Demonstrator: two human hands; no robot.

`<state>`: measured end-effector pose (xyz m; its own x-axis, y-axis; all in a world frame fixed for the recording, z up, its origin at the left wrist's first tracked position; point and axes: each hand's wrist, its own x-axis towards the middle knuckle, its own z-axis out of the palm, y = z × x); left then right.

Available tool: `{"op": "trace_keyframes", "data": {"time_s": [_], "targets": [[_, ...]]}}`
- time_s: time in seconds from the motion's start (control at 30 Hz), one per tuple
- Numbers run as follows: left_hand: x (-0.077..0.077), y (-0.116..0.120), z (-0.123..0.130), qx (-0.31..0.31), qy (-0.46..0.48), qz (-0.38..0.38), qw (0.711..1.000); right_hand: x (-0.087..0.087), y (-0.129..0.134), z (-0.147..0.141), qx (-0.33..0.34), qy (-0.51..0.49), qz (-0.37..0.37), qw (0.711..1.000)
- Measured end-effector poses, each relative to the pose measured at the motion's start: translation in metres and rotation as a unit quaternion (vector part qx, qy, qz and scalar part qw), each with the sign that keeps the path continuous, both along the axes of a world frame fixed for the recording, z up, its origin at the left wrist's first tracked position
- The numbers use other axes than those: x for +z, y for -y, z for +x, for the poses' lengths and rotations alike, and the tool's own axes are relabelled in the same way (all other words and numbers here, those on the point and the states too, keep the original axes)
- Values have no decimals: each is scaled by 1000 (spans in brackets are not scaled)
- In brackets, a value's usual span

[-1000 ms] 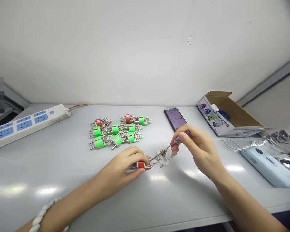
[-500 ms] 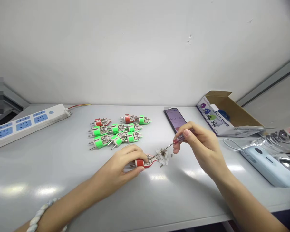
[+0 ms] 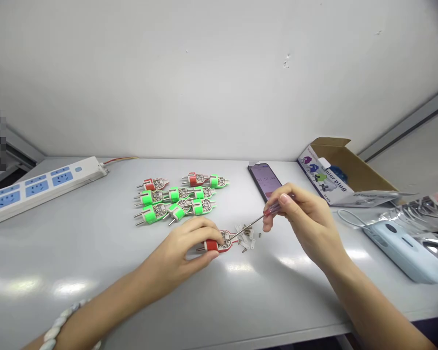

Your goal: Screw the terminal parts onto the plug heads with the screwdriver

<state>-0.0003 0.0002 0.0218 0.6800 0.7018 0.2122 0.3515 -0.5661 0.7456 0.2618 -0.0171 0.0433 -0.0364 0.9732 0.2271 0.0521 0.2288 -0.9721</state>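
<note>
My left hand (image 3: 193, 245) is closed around a red plug (image 3: 212, 245), holding it down on the table with its pins to the left and its inner side facing up. Between the fingers of my right hand (image 3: 295, 214) is a screwdriver (image 3: 253, 222), its shaft slanting down to the left. The tip meets the inside of the plug; the exact screw is too small to make out. Just right of the plug lie small white clamp strips (image 3: 253, 243) and loose screws (image 3: 247, 231). Further back rest several opened plugs, among them a green plug (image 3: 151, 214) and a red plug (image 3: 154, 184).
A white power strip (image 3: 91, 168) lies at the left. Behind my right hand is a phone (image 3: 264, 179) showing a timer. An open cardboard box (image 3: 328, 180) stands at the back right, with a light blue device (image 3: 405, 248) and clear plastic packaging (image 3: 405, 211) nearer.
Hardly anything differs. The screwdriver handle has shifted very slightly in my right hand, while my left hand keeps its hold on the red plug.
</note>
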Motion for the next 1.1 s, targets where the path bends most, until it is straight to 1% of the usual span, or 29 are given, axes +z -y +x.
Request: {"op": "trace_keyframes", "data": {"time_s": [0.3,0.5,0.7,0.83,1.0,1.1], "targets": [[-3,0,-1,4,8,48,999,0,-1,0,-8,9,-6,1000],[-4,1,-1,8,-6,70,998,1,1,-1,-22,25,-3,999],[-8,1,0,15,-22,130,991,1,0,-2,-27,35,-11,999],[-9,1,0,17,-21,150,988,0,-1,-1,-31,36,-13,999],[-9,2,-1,7,-34,165,986,1,1,-3,-32,49,-2,998],[-8,3,-1,6,-53,164,985,2,4,-3,-35,79,21,996]]}}
